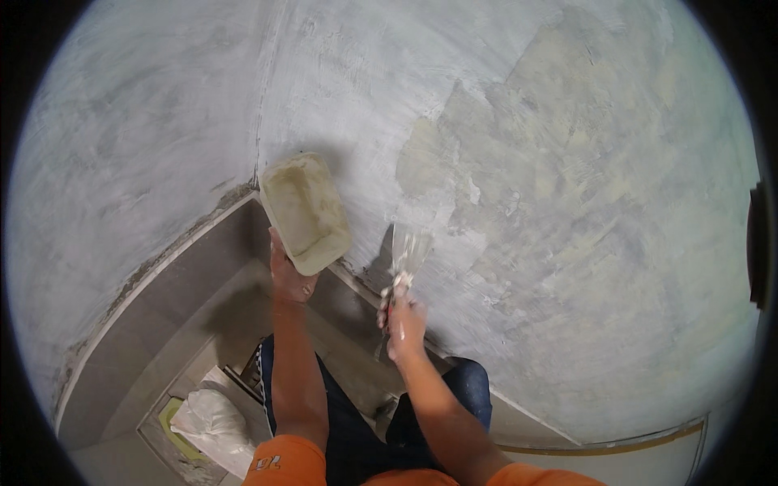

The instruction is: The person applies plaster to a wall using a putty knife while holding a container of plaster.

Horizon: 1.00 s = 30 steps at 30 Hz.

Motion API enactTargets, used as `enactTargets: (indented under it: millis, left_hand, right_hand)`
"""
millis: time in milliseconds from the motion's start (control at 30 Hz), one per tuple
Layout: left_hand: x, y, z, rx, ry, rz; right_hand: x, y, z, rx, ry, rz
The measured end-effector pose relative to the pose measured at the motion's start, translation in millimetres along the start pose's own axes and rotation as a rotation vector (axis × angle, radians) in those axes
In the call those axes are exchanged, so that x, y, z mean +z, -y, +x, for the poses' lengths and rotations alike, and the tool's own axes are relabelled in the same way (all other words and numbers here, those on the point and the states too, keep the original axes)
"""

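My left hand grips a cream rectangular plastic tub from below, with its open side turned toward me. Pale plaster residue coats the tub's inside. In my right hand is a putty knife, its blade up against the wall. White filler is smeared on the blade and on my fingers around the handle. Around the blade the wall is coated in whitish filler, while a rougher grey-beige patch spreads to its upper right.
Another wall meets this one at a corner behind the tub. Grey-brown skirting tiles run along the base. A white sack lies at lower left beside a yellow-green object. My knees in dark jeans are close to the wall.
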State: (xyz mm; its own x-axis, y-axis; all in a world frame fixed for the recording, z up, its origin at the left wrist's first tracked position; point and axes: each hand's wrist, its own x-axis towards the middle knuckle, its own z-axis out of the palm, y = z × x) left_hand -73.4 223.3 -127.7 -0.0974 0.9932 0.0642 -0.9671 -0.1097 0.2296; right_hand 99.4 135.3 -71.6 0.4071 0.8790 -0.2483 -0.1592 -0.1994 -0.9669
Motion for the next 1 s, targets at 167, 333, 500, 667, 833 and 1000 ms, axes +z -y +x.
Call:
enactTargets:
  millis: [167,333,500,667,833,1000]
  left_hand:
    - [-11,7,7,0.024,-0.014,0.007]
    - [-7,6,3,-0.009,0.003,0.027]
    - [-11,8,3,-0.067,0.024,0.001]
    - [-10,4,3,-0.041,0.040,-0.011]
    - [-13,12,4,0.003,0.023,0.017]
    - [-17,21,6,-0.060,0.045,0.055]
  right_hand:
    - [38,97,18,-0.292,0.098,-0.114]
    - [33,94,42,-0.257,-0.019,0.000]
    - [-27,-25,50,-0.160,-0.232,-0.120]
    - [-24,-31,23,-0.281,-0.177,-0.055]
    - [40,100,20,-0.363,0.092,-0.102]
    - [21,102,29,-0.263,0.041,0.003]
